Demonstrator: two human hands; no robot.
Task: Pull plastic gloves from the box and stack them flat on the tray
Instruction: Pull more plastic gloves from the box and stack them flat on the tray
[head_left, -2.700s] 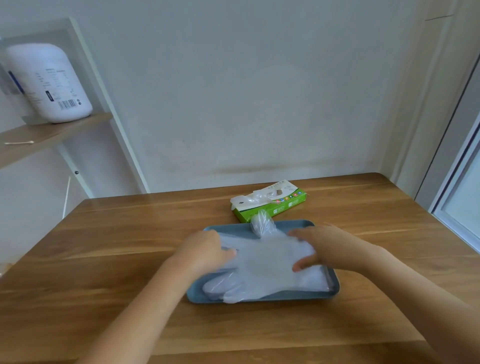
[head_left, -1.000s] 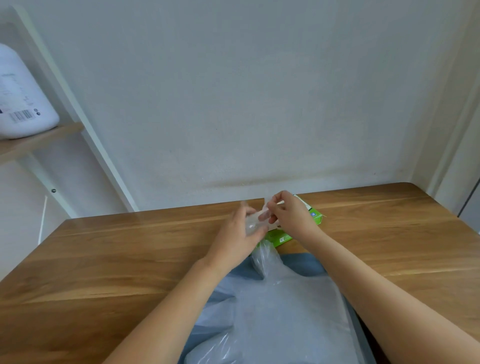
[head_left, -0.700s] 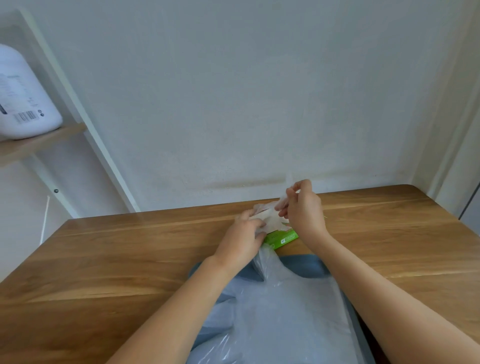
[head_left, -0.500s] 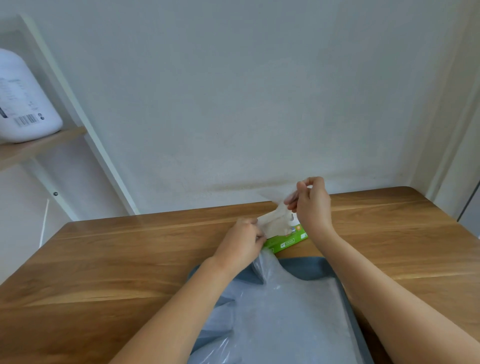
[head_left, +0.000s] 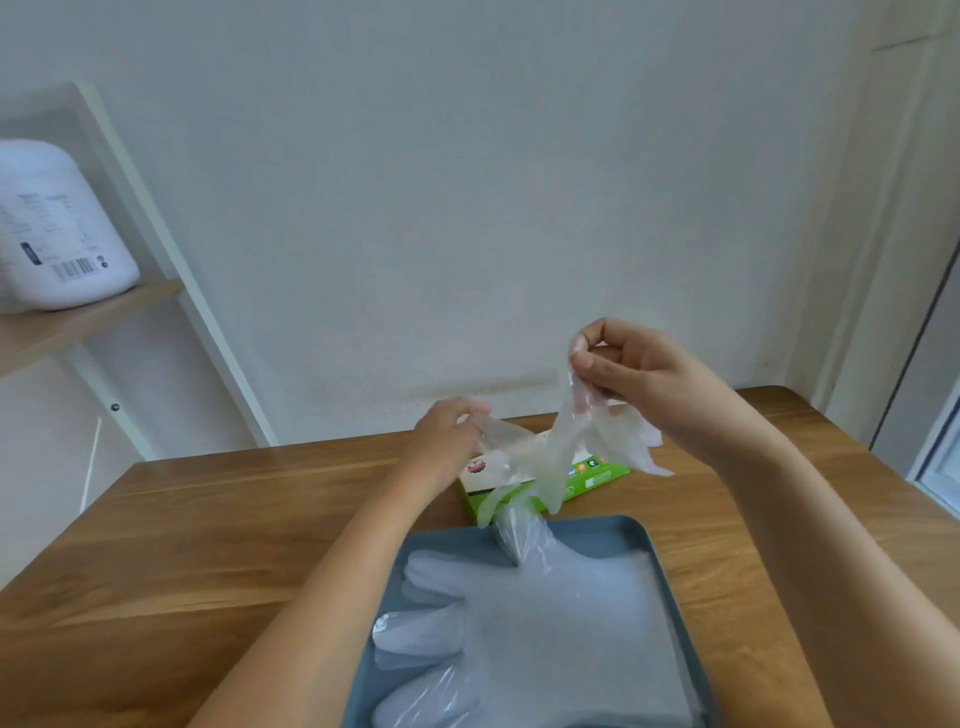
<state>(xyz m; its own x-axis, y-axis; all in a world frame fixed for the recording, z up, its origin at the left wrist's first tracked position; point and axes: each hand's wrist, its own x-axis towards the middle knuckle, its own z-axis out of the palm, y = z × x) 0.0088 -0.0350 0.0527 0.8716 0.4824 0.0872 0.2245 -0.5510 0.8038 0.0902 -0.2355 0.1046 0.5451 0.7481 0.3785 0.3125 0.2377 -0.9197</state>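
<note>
Mid-frame, the left hand (head_left: 448, 442) and raised right hand (head_left: 636, 375) each pinch a glove (head_left: 565, 441) above the box (head_left: 597, 478); tray (head_left: 667, 582) edge just below, bare surface (head_left: 234, 519) at left

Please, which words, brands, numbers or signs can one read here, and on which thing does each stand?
The white jug on the shelf: printed lines and a barcode, all too blurred to read.
The green glove box: a logo and small coloured icons, too blurred to read.
Nothing can be quoted with certainty.
</note>
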